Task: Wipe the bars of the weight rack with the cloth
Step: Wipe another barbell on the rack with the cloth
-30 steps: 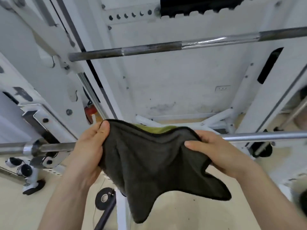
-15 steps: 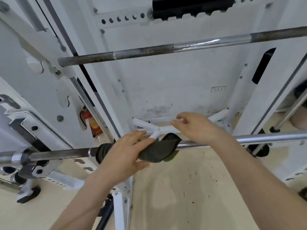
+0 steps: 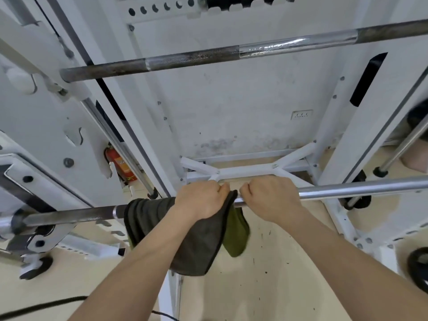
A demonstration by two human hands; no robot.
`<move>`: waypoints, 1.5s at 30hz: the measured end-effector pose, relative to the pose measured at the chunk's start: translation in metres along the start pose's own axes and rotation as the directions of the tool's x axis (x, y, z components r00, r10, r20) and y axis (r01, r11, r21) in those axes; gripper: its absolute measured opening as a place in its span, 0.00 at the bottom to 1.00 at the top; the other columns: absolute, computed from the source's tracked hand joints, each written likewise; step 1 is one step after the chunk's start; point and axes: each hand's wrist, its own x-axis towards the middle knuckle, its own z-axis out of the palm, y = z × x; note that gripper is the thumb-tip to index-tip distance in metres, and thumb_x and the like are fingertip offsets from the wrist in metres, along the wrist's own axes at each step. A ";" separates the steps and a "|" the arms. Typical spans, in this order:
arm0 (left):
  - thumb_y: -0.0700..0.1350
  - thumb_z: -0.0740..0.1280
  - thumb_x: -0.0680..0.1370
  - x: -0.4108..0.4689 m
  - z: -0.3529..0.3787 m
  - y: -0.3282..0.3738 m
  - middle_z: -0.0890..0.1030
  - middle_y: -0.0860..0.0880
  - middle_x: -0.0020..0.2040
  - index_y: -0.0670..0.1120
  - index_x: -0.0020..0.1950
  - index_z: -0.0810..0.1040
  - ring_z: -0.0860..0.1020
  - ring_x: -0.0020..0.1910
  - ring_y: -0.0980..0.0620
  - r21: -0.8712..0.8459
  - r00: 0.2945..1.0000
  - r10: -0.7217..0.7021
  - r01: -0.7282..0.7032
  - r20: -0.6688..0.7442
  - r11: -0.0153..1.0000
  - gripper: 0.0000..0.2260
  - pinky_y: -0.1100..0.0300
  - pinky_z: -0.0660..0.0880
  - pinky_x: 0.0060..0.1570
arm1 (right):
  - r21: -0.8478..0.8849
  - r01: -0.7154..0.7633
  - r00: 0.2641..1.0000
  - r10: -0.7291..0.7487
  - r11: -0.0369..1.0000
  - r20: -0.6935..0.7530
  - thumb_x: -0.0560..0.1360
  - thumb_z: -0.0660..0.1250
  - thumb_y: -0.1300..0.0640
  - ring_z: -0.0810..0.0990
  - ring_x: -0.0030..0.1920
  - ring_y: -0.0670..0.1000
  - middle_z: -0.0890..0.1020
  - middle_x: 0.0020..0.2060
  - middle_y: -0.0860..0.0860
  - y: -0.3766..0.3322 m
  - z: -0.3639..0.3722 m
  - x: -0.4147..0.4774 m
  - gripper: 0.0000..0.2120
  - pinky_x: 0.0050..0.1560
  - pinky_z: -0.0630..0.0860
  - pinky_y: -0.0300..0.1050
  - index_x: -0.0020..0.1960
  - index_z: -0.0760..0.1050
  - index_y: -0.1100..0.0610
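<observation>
White wall [image 3: 231, 93], stained dark near its base. Socket [image 3: 301, 114] on the wall, right of centre. Red extinguisher [image 3: 118, 164] at the wall's foot, left. Beige floor [image 3: 278, 293] with black specks. Black cable [image 3: 39, 306] on the floor, bottom left. Dark plate [image 3: 419, 267] at the right edge.
</observation>
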 end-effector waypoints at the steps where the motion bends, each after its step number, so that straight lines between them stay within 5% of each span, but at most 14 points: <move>1: 0.58 0.48 0.82 -0.004 0.000 -0.005 0.81 0.50 0.49 0.50 0.54 0.79 0.78 0.50 0.48 -0.050 0.997 0.072 -0.073 -0.038 0.996 0.22 0.54 0.71 0.45 | 0.035 -0.033 0.999 0.034 0.999 -0.015 0.78 0.58 0.54 0.69 0.29 0.53 0.64 0.26 0.47 -0.001 -0.002 0.000 0.15 0.28 0.63 0.43 0.33 0.65 0.54; 3: 0.54 0.56 0.80 -0.019 0.001 -0.015 0.80 0.54 0.53 0.54 0.60 0.76 0.77 0.53 0.52 -0.134 0.936 0.294 -0.322 -0.193 0.937 0.14 0.55 0.74 0.51 | 0.117 -0.102 0.993 0.108 0.988 -0.042 0.78 0.53 0.51 0.70 0.29 0.54 0.64 0.25 0.47 -0.001 0.001 0.001 0.20 0.28 0.63 0.42 0.28 0.58 0.53; 5: 0.53 0.63 0.72 -0.033 0.007 -0.020 0.77 0.56 0.59 0.54 0.67 0.70 0.75 0.56 0.53 0.005 0.895 0.410 -0.415 -0.175 0.910 0.22 0.55 0.73 0.55 | 0.169 -0.083 0.995 0.092 0.982 -0.046 0.73 0.35 0.49 0.71 0.33 0.55 0.65 0.27 0.48 0.000 0.011 0.002 0.21 0.30 0.61 0.43 0.31 0.60 0.54; 8: 0.51 0.73 0.64 -0.031 0.033 -0.007 0.79 0.51 0.47 0.47 0.57 0.74 0.78 0.43 0.49 0.391 0.907 0.348 -0.238 -0.238 0.889 0.23 0.54 0.75 0.39 | 0.103 -0.022 0.999 0.025 0.994 -0.032 0.76 0.40 0.53 0.70 0.35 0.56 0.63 0.29 0.48 0.004 0.017 0.004 0.16 0.30 0.60 0.44 0.34 0.59 0.55; 11: 0.51 0.71 0.68 -0.008 0.023 0.016 0.76 0.50 0.32 0.47 0.38 0.72 0.73 0.29 0.48 0.417 0.943 0.202 -0.077 -0.264 0.906 0.11 0.60 0.66 0.29 | 0.068 -0.019 0.999 0.022 0.998 -0.040 0.76 0.43 0.55 0.70 0.35 0.55 0.63 0.29 0.48 0.002 0.018 0.005 0.13 0.31 0.62 0.44 0.40 0.64 0.53; 14: 0.51 0.67 0.70 0.015 0.003 0.021 0.76 0.51 0.34 0.47 0.37 0.73 0.73 0.32 0.51 0.190 0.987 0.065 -0.093 0.145 0.977 0.08 0.59 0.70 0.32 | 0.085 -0.061 0.998 0.063 0.994 -0.014 0.79 0.47 0.55 0.71 0.34 0.53 0.64 0.29 0.47 0.002 0.014 0.007 0.14 0.33 0.66 0.45 0.37 0.66 0.53; 17: 0.53 0.74 0.69 0.031 -0.021 0.020 0.81 0.50 0.43 0.47 0.43 0.79 0.79 0.41 0.50 -0.069 0.802 0.007 0.042 0.597 0.997 0.12 0.57 0.77 0.45 | 0.156 -0.153 0.988 0.149 0.976 0.034 0.79 0.51 0.51 0.73 0.35 0.53 0.67 0.28 0.47 0.001 0.012 0.009 0.19 0.33 0.67 0.45 0.30 0.63 0.51; 20: 0.54 0.76 0.68 0.037 -0.025 0.016 0.83 0.47 0.47 0.45 0.47 0.81 0.81 0.45 0.49 -0.161 0.707 0.033 0.115 0.707 0.980 0.15 0.56 0.78 0.49 | 0.148 -0.162 0.986 0.156 0.976 0.052 0.79 0.50 0.50 0.74 0.35 0.54 0.69 0.28 0.47 0.000 0.008 0.009 0.20 0.34 0.68 0.46 0.29 0.62 0.50; 23: 0.57 0.74 0.68 0.026 -0.014 0.013 0.82 0.50 0.43 0.47 0.45 0.80 0.80 0.42 0.50 -0.077 0.863 0.023 0.018 0.505 0.997 0.15 0.56 0.77 0.45 | 0.086 -0.110 0.992 0.104 0.990 0.073 0.80 0.51 0.51 0.73 0.35 0.53 0.69 0.30 0.48 -0.001 0.004 0.007 0.18 0.34 0.68 0.46 0.33 0.65 0.52; 25: 0.56 0.68 0.70 0.009 0.001 0.009 0.79 0.51 0.36 0.49 0.41 0.78 0.78 0.36 0.51 0.052 0.983 0.065 -0.075 0.171 0.996 0.11 0.58 0.75 0.35 | 0.028 -0.065 0.993 0.062 0.997 0.103 0.81 0.50 0.53 0.73 0.37 0.54 0.72 0.34 0.49 0.001 0.001 0.007 0.15 0.36 0.69 0.46 0.40 0.70 0.53; 27: 0.54 0.64 0.73 -0.010 0.017 -0.004 0.77 0.53 0.32 0.49 0.40 0.76 0.76 0.31 0.50 0.274 0.963 0.205 -0.153 -0.173 0.950 0.10 0.60 0.69 0.29 | 0.035 -0.045 0.990 0.040 0.998 0.134 0.81 0.49 0.53 0.74 0.39 0.55 0.72 0.37 0.50 0.001 -0.002 0.007 0.13 0.39 0.72 0.48 0.44 0.70 0.53; 29: 0.56 0.64 0.75 -0.021 0.023 -0.026 0.76 0.53 0.32 0.50 0.41 0.75 0.75 0.29 0.49 0.413 0.901 0.298 -0.153 -0.315 0.898 0.10 0.61 0.65 0.26 | 0.047 -0.040 0.990 0.033 0.998 0.137 0.81 0.50 0.53 0.74 0.40 0.55 0.70 0.38 0.50 -0.001 -0.003 0.007 0.10 0.40 0.74 0.48 0.43 0.65 0.53; 37: 0.52 0.63 0.74 -0.040 0.016 -0.071 0.73 0.54 0.31 0.51 0.39 0.72 0.72 0.29 0.51 0.325 0.941 0.015 0.102 -0.339 0.940 0.07 0.61 0.61 0.28 | 0.065 -0.125 0.985 0.116 0.990 0.125 0.80 0.48 0.56 0.69 0.36 0.54 0.70 0.35 0.50 -0.003 0.001 0.008 0.12 0.34 0.63 0.46 0.44 0.68 0.55; 45: 0.49 0.76 0.54 -0.004 0.045 0.043 0.69 0.53 0.19 0.50 0.25 0.69 0.67 0.17 0.52 0.355 0.822 0.206 -0.005 -0.531 0.935 0.15 0.65 0.55 0.27 | 0.186 -0.232 0.969 0.210 0.955 0.128 0.81 0.47 0.47 0.76 0.44 0.56 0.80 0.43 0.53 -0.001 0.002 0.008 0.18 0.41 0.66 0.47 0.40 0.70 0.53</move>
